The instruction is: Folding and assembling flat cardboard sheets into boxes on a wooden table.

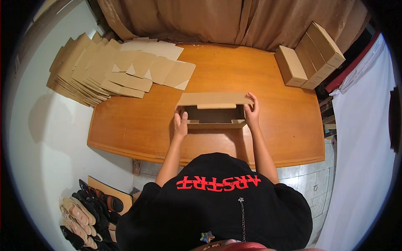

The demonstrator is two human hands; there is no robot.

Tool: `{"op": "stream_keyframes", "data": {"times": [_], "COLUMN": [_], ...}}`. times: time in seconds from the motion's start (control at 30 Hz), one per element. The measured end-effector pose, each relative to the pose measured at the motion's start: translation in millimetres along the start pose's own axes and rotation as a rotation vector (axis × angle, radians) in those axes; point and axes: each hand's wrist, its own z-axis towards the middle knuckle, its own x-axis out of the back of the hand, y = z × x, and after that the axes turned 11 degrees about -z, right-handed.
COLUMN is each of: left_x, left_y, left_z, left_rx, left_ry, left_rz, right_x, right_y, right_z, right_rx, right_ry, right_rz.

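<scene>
A brown cardboard box (pixel 215 99) stands on the wooden table in front of me, its lid partly raised. Through the gap below the lid's front flap the dark inside shows. My left hand (pixel 180 121) grips the box's left end, thumb toward me and some fingers hidden behind the side. At the right end my right hand (pixel 252 111) holds the lid's corner and side, with fingertips over the top edge.
Flat cardboard blanks (pixel 100 69) lie in a fanned pile at the table's far left. Several closed boxes (pixel 310 56) are stacked at the far right. A brown curtain (pixel 188 21) hangs behind the wooden table (pixel 125 125). Sandals (pixel 79 213) sit at the lower left.
</scene>
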Motion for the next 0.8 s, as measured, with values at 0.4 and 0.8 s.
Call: {"op": "stream_keyframes", "data": {"times": [0.4, 0.8], "left_x": [-35.9, -80.6], "left_y": [36.0, 26.3], "left_z": [-19.6, -8.1], "left_rx": [-0.117, -0.119], "left_ry": [0.04, -0.014], "left_rz": [-0.302, -0.248], "right_x": [14.3, 51.5], "right_y": [-7.5, -4.1], "right_z": [-34.2, -50.9], "right_rx": [0.165, 0.082], "right_ry": [0.104, 0.224], "right_rz": [-0.329, -0.475]}}
